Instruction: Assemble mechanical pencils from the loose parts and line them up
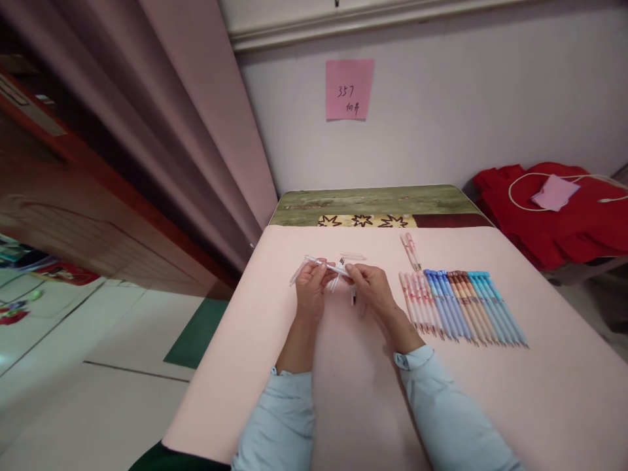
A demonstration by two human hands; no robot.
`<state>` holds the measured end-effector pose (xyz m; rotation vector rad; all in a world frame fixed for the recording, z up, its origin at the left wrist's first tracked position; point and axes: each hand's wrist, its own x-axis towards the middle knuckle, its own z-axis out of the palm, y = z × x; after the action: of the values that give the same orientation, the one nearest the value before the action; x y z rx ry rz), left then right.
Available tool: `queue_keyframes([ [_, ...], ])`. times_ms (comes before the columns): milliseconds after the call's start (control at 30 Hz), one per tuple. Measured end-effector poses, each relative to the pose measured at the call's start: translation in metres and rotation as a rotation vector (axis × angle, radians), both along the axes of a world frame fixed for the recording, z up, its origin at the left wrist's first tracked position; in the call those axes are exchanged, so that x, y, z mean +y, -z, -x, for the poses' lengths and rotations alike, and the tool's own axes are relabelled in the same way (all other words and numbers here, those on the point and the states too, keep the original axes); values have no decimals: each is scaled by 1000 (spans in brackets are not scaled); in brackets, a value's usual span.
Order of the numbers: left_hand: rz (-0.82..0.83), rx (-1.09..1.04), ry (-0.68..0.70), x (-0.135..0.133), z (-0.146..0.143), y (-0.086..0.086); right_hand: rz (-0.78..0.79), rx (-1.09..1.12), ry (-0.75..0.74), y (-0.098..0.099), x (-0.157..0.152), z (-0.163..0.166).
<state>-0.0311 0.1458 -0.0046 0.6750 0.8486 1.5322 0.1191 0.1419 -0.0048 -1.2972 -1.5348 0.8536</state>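
Observation:
Between my hands is a slim white pen-like stick (332, 267), tilted slightly down to the right. My left hand (309, 291) pinches it near its left part, and the fingers of my right hand (373, 286) are closed at its right end. Around and beneath my fingers lie small loose white pieces, some with black tips; one white stick (297, 272) sticks out at the left of my left hand. Some clear, thin pieces (353, 256) rest on the table just beyond. My fingers partly cover these parts, so their exact kind is hard to make out.
Right of my hands, several pens lie side by side in colour groups: pink-and-white pens (420, 304), blue pens (447, 305), brown pens (470, 307) and light-blue pens (498, 309). Two more pens (411, 251) lie above them. A red cloth (520, 229) is beyond the pink table's (245, 366) right edge.

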Motion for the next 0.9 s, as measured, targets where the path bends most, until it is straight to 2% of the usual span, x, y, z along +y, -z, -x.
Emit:
queue_keyframes([
  [133, -5, 8, -1, 0, 0, 0, -16, 57, -9, 2, 0, 1],
  [333, 9, 37, 1, 4, 4, 1, -8, -40, 5, 2, 3, 2],
  [467, 12, 51, -21, 6, 5, 0, -80, -36, -22, -5, 5, 3],
  [600, -11, 144, -15, 7, 2, 0, -46, -165, -5, -15, 2, 5],
  [733, -18, 225, -66, 9, 4, 5, -10, -176, 154, -21, -2, -20],
  [833, 0, 357, -171, 13, 9, 11, 52, -186, 432, -22, -1, -69],
  [900, -8, 475, -232, 14, 11, 13, 136, -343, 657, -23, 1, -108],
])
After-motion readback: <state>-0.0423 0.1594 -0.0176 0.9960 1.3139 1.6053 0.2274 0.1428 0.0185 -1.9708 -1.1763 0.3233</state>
